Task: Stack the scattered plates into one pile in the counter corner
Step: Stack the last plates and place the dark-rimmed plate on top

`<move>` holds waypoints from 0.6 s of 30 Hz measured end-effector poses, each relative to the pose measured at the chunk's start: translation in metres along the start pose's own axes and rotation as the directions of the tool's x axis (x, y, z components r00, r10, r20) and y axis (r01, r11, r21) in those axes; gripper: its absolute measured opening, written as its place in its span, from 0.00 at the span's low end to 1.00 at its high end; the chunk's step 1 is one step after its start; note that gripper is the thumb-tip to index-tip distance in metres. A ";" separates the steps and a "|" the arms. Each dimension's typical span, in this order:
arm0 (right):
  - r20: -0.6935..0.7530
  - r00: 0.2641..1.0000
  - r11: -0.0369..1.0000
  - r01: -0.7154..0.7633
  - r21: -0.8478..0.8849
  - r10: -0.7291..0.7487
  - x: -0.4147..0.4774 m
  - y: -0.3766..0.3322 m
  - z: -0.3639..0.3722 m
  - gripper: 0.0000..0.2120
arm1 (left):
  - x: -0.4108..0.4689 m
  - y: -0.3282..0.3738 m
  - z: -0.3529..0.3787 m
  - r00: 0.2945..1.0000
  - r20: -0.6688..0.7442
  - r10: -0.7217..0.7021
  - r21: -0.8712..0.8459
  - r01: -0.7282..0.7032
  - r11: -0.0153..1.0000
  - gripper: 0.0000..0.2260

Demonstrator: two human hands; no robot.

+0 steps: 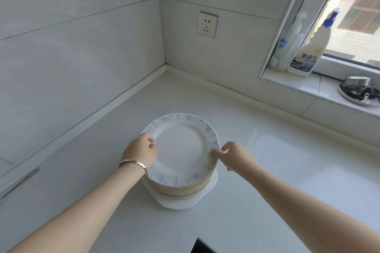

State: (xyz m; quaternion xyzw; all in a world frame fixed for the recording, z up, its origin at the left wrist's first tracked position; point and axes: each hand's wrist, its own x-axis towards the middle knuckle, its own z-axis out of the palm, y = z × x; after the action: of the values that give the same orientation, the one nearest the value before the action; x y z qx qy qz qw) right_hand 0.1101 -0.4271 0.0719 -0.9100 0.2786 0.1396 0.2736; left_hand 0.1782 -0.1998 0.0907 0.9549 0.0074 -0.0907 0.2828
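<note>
Both pinching here: left hand (141, 151) at 9 o'clock, right hand (234, 156) at 3 o'clock, on the round white blue-speckled ceramic plate (183, 146) topping the beige-edged plate pile (185, 188).

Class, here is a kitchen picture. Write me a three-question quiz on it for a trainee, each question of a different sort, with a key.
1. True or false: the pile of plates stands straight on the bare counter.
2. The right hand touches the top plate at: A its rim; B its middle; C not at all.
3. How many bottles stand on the window sill?
Key: 1 false, it stands on a white square dish; 2 A; 3 two.
</note>
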 end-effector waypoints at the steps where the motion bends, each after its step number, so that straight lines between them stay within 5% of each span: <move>1: -0.035 0.999 1.000 -0.014 -0.003 0.014 -0.001 0.009 -0.004 0.22 | -0.002 0.010 0.005 0.999 0.020 0.043 0.014 -0.044 0.999 0.10; 5: -0.011 0.994 0.989 -0.114 -0.094 0.113 -0.003 0.066 -0.024 0.13 | -0.015 0.058 0.037 0.962 0.164 0.220 0.049 -0.231 0.972 0.07; 9: 0.135 0.963 0.964 -0.211 -0.162 0.234 -0.019 0.132 -0.044 0.14 | -0.036 0.111 0.085 0.873 0.348 0.343 0.088 -0.394 0.915 0.10; 18: 0.031 0.873 0.872 -0.487 0.049 0.487 -0.119 0.301 -0.094 0.15 | -0.128 0.219 0.209 0.566 0.679 0.466 0.049 -0.669 0.742 0.07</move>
State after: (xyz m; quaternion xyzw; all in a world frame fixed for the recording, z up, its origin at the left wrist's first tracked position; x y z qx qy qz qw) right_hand -0.1515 -0.6390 0.0701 -0.8015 0.5000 0.2042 0.2568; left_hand 0.0314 -0.4923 0.0593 0.8477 -0.4124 -0.3059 0.1330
